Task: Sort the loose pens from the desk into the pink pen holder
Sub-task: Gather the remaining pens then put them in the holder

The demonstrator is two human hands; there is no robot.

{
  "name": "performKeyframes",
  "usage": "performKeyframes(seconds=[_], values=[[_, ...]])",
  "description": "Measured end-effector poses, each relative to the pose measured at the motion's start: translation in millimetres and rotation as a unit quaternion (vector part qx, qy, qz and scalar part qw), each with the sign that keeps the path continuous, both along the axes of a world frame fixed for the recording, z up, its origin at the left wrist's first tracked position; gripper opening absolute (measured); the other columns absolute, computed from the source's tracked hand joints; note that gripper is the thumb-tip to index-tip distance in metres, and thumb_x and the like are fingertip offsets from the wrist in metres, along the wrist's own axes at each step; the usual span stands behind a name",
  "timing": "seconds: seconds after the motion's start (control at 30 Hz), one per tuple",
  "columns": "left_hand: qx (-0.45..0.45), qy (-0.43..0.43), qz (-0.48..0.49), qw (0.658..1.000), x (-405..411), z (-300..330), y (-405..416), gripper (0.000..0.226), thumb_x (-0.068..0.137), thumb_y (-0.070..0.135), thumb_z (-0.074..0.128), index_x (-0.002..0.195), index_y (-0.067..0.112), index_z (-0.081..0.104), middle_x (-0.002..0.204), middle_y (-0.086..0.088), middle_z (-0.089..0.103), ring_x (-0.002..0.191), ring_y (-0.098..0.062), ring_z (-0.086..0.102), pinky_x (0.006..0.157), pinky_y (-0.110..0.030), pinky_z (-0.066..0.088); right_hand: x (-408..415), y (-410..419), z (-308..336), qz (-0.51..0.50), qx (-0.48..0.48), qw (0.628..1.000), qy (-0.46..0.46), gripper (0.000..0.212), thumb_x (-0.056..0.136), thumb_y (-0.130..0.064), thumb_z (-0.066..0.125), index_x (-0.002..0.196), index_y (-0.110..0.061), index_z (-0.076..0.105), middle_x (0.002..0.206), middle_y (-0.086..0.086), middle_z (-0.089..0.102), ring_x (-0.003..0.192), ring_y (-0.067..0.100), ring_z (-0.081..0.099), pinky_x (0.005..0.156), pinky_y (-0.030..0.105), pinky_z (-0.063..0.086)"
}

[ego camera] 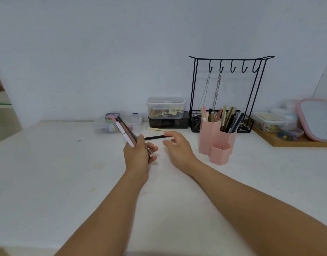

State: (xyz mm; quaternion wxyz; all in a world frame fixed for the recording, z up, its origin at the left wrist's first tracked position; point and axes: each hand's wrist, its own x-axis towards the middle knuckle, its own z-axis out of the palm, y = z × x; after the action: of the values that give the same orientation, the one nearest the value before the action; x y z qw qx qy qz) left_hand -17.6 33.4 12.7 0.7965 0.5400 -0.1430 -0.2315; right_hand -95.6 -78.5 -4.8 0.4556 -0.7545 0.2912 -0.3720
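My left hand [137,156] grips a bundle of pens [123,129], white, pink and dark ones, slanting up to the left above the white desk [66,172]. A black pen [155,137] lies flat on the desk, and my right hand [177,146] hovers just over its right end with fingers apart and nothing in them. A cream pen [157,128] lies further back. The pink pen holder [217,145], made of hexagonal tubes, stands to the right of my right hand; its two tall tubes hold several pens and its short front tube looks empty.
Against the wall stand a clear box [118,123] of small items, a lidded clear tub [165,107] on a dark box, and a black wire hook rack [231,93] with hanging chains. At the right, a wooden tray [288,142] carries containers and a pink-rimmed lid.
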Motion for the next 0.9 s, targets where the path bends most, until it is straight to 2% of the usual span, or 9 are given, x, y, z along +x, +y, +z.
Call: performKeyframes(seconds=[0.07, 0.2, 0.3, 0.4, 0.5, 0.6, 0.67, 0.77, 0.9], values=[[0.000, -0.001, 0.005, 1.000, 2, -1, -1, 0.011, 0.102, 0.029, 0.056, 0.098, 0.018, 0.054, 0.064, -0.001, 0.054, 0.049, -0.011, 0.055, 0.040, -0.022, 0.040, 10, -13, -5, 0.003, -0.162, 0.978, 0.134, 0.048, 0.097, -0.018, 0.054, 0.144, -0.020, 0.046, 0.155, 0.000, 0.036, 0.141, 0.022, 0.037, 0.116, 0.032, 0.030], [-0.006, 0.010, 0.011, 1.000, 5, -5, -4, 0.016, 0.098, 0.029, 0.063, 0.093, 0.019, 0.052, 0.063, -0.001, 0.043, 0.049, -0.012, 0.038, 0.039, -0.021, 0.031, 24, -40, -4, 0.003, -0.233, 0.926, 0.298, 0.058, 0.102, -0.025, 0.045, 0.156, -0.026, 0.024, 0.167, -0.006, 0.004, 0.143, 0.037, 0.024, 0.115, 0.042, 0.031], [-0.023, 0.041, 0.009, 0.999, 7, -4, -5, 0.018, 0.096, 0.027, 0.067, 0.093, 0.019, 0.051, 0.061, 0.000, 0.039, 0.048, -0.012, 0.034, 0.040, -0.021, 0.027, 29, -54, 1, -0.022, -0.261, 0.887, 0.380, 0.057, 0.103, -0.035, 0.037, 0.157, -0.027, 0.020, 0.166, -0.005, 0.009, 0.140, 0.037, 0.025, 0.110, 0.045, 0.035], [-0.029, 0.062, 0.008, 0.998, 6, -3, -5, 0.018, 0.096, 0.025, 0.066, 0.093, 0.017, 0.051, 0.060, 0.001, 0.036, 0.048, -0.011, 0.031, 0.039, -0.021, 0.026, 31, -59, 1, -0.038, -0.274, 0.872, 0.404, 0.051, 0.103, -0.037, 0.031, 0.152, -0.023, 0.034, 0.156, 0.002, 0.036, 0.131, 0.036, 0.033, 0.103, 0.044, 0.037], [-0.029, 0.077, 0.011, 0.997, 6, -2, -5, 0.017, 0.097, 0.026, 0.065, 0.092, 0.018, 0.051, 0.061, 0.000, 0.036, 0.049, -0.011, 0.032, 0.038, -0.020, 0.026, 30, -56, -3, -0.086, -0.267, 0.900, 0.333, 0.030, 0.102, -0.026, 0.042, 0.124, -0.018, 0.059, 0.128, 0.007, 0.054, 0.112, 0.031, 0.046, 0.089, 0.038, 0.043], [-0.016, 0.073, 0.009, 0.997, 6, -1, -6, 0.019, 0.099, 0.033, 0.063, 0.093, 0.018, 0.051, 0.062, -0.001, 0.038, 0.050, -0.012, 0.034, 0.038, -0.021, 0.028, 25, -54, -4, -0.113, -0.227, 0.927, 0.275, 0.016, 0.098, -0.015, 0.053, 0.098, -0.011, 0.068, 0.106, 0.009, 0.062, 0.093, 0.026, 0.057, 0.075, 0.032, 0.045], [-0.004, 0.060, 0.006, 0.998, 6, -2, -7, 0.023, 0.100, 0.036, 0.061, 0.094, 0.017, 0.051, 0.063, -0.001, 0.040, 0.050, -0.012, 0.036, 0.039, -0.021, 0.030, 18, -52, -1, -0.108, -0.158, 0.954, 0.229, 0.022, 0.099, -0.017, 0.053, 0.092, -0.007, 0.072, 0.093, 0.009, 0.068, 0.083, 0.023, 0.061, 0.070, 0.031, 0.046], [0.014, 0.027, -0.010, 0.999, 4, -3, -8, 0.027, 0.100, 0.038, 0.061, 0.090, 0.016, 0.050, 0.062, -0.001, 0.042, 0.047, -0.013, 0.037, 0.039, -0.021, 0.029, -1, -39, 2, -0.058, 0.015, 0.996, 0.061, 0.025, 0.100, -0.016, 0.054, 0.087, -0.009, 0.073, 0.074, 0.004, 0.065, 0.064, 0.016, 0.055, 0.060, 0.025, 0.046], [0.032, -0.018, -0.033, 0.999, 0, -3, -6, 0.033, 0.096, 0.044, 0.065, 0.087, 0.014, 0.057, 0.053, 0.004, 0.041, 0.040, -0.010, 0.034, 0.037, -0.020, 0.027, -24, -6, 8, 0.103, 0.192, 0.973, -0.080, 0.009, 0.098, -0.007, 0.058, 0.094, -0.004, 0.066, 0.080, 0.013, 0.068, 0.068, 0.020, 0.067, 0.070, 0.032, 0.061]])
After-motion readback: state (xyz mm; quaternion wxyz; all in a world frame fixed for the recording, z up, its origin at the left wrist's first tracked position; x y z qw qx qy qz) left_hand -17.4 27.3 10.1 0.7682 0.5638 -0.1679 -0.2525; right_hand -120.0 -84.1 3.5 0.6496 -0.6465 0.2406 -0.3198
